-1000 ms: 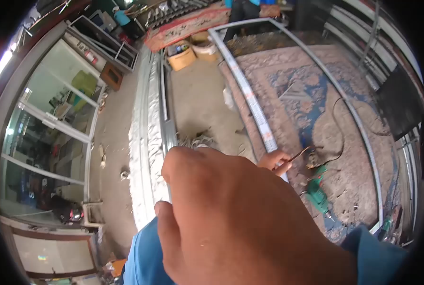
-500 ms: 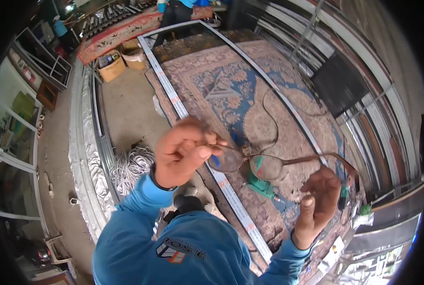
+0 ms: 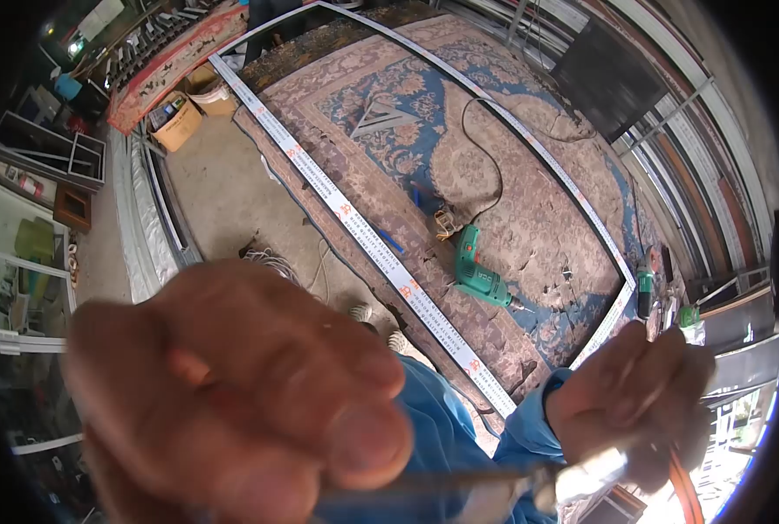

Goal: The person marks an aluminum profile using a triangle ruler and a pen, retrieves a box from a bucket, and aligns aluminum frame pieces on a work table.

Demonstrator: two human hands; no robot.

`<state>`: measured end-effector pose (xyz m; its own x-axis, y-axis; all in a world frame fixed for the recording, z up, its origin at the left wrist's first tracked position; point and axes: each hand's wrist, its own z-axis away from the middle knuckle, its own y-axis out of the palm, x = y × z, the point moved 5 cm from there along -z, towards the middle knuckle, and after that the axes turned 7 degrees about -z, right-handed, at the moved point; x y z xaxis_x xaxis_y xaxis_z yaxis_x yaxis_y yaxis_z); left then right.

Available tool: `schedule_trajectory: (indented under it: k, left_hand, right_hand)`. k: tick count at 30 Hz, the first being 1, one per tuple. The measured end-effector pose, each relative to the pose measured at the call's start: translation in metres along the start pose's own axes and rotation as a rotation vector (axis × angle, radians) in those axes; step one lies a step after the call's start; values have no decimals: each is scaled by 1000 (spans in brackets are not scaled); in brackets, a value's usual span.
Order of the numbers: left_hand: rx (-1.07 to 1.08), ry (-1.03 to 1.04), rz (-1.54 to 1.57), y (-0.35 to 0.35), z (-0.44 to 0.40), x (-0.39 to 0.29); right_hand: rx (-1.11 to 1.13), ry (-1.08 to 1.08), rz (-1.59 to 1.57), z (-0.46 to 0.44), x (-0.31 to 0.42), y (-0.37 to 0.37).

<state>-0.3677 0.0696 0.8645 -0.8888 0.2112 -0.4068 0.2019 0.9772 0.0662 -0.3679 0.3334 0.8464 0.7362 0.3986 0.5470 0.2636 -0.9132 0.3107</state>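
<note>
My left hand [image 3: 241,393] is very close to the camera, large and blurred, its fingers pinched on one side of a pair of eyeglasses. The eyeglasses [image 3: 590,476] show only in part at the bottom, smeared, with a bright glint on a lens and an orange-brown temple arm at the right. My right hand [image 3: 634,393] is at the lower right with curled fingers, closed at the other side of the eyeglasses; its exact contact is blurred. Beyond the hands, a green power drill [image 3: 479,271] lies on the patterned carpet [image 3: 389,166].
A long rectangular frame [image 3: 346,210] with printed protective film lies across the carpet. Metal triangular pieces [image 3: 385,120] and a blue pen-like item [image 3: 391,241] lie near it. Cardboard boxes [image 3: 175,127] stand at left. Metal profiles [image 3: 686,148] are racked at right.
The eyeglasses came up from over the carpet to close below the camera. My left hand rose with them, and my right hand's fingers closed at their other side. The view shifted.
</note>
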Motion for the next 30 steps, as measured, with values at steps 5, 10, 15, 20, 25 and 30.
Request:
schedule_trajectory:
  k: [5,10,15,20,25,30]
  left_hand:
    - [-42,217,-123,-14,-18,-31]
    - [-123,419,-189,-25,-25,-78]
    - [-179,555,-227,-29,-29,-108]
    - [-226,675,-229,-29,-25,-123]
    - [-66,461,-462,-12,-31,-74]
    - [80,-181,-570,-28,44,87]
  right_hand:
    - [48,-200,-248,-26,9,8]
    - [240,-234,-234,-53,33,12]
    - [344,-273,-204,-67,52,18]
    - [414,-349,-139,-72,65,14]
    - [73,-556,44,-22,34,-4]
    - [-23,297,491,88,-95,-80]
